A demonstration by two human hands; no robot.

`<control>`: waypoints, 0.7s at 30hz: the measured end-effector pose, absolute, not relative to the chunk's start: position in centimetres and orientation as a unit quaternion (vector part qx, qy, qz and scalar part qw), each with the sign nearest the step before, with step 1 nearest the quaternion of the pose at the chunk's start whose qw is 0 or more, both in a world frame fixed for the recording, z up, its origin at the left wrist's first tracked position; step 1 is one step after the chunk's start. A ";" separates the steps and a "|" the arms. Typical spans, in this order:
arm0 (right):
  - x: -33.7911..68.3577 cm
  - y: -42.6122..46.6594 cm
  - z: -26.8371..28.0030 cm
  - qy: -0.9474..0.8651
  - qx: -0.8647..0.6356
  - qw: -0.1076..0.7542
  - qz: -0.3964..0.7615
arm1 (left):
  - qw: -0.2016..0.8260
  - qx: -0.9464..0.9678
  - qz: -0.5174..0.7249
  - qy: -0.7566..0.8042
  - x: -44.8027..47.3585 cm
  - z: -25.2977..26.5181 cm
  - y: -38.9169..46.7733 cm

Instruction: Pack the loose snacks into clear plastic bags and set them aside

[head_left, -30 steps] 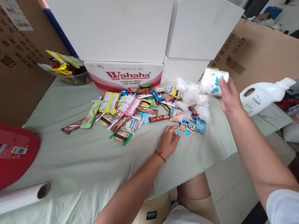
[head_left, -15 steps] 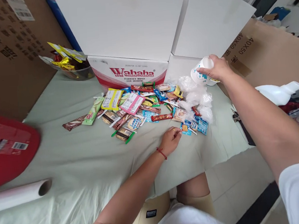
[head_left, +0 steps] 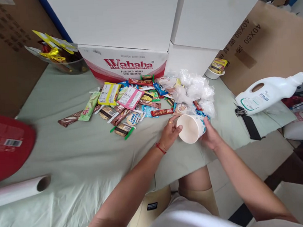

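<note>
Holding a tilted cup near the front edge of the table, left hand grasping its rim, right hand its side, most fingertips hidden, blue packet beyond partly covered, forearms angled inward.

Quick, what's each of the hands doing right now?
Left hand: partly curled, thumb at the rim of the paper cup; whether it grips can't be told.
Right hand: closed on the side of the paper cup, holding it.

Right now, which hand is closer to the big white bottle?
The right hand: it holds the right side of the cup, left of the bottle. The left hand is at the cup's left side, farther away.
</note>
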State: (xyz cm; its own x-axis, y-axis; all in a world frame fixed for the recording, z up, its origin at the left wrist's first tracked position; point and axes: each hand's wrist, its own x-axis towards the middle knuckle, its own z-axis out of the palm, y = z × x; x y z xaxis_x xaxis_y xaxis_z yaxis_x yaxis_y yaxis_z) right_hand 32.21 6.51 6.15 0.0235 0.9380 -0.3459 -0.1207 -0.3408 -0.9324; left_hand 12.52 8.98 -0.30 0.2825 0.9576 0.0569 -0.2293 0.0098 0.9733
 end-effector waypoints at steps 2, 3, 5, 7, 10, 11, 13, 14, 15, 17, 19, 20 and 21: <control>32.0 5.5 6.1 -0.413 -0.602 0.421 0.538 | 0.585 0.539 0.458 0.396 12.6 -0.5 8.9; 32.2 5.0 6.8 -0.468 -0.625 0.419 0.463 | 0.576 0.550 0.445 0.410 12.6 -0.5 8.8; 33.0 4.0 9.2 -0.626 -0.625 0.384 0.265 | 0.576 0.568 0.419 0.413 12.5 -0.5 8.8; 33.7 3.0 11.9 -0.785 -0.547 0.265 0.123 | 0.585 0.588 0.393 0.397 12.4 -0.4 8.8; 34.0 1.8 14.6 -0.909 -0.405 0.008 0.098 | 0.588 0.623 0.361 0.369 12.2 0.1 8.7; 34.1 1.6 15.1 -0.914 -0.390 -0.058 0.100 | 0.591 0.625 0.360 0.361 12.1 0.2 8.7; 34.9 1.6 15.9 -0.897 -0.413 -0.121 0.101 | 0.612 0.608 0.370 0.343 12.0 0.5 8.5; 35.8 1.8 16.3 -0.885 -0.436 -0.121 0.107 | 0.629 0.591 0.378 0.335 11.9 0.6 8.5; 37.0 2.1 16.8 -0.872 -0.462 -0.107 0.117 | 0.645 0.571 0.386 0.331 11.9 0.7 8.4; 40.2 3.7 17.9 -0.838 -0.523 -0.068 0.143 | 0.658 0.542 0.400 0.336 11.9 0.6 8.4; 43.7 6.4 19.0 -0.778 -0.605 -0.076 0.153 | 0.647 0.539 0.407 0.354 12.0 0.5 8.5; 45.3 8.3 19.4 -0.743 -0.649 -0.090 0.135 | 0.636 0.548 0.407 0.361 12.1 0.5 8.5; 46.7 10.4 19.7 -0.712 -0.688 -0.100 0.102 | 0.624 0.562 0.403 0.364 12.2 0.4 8.6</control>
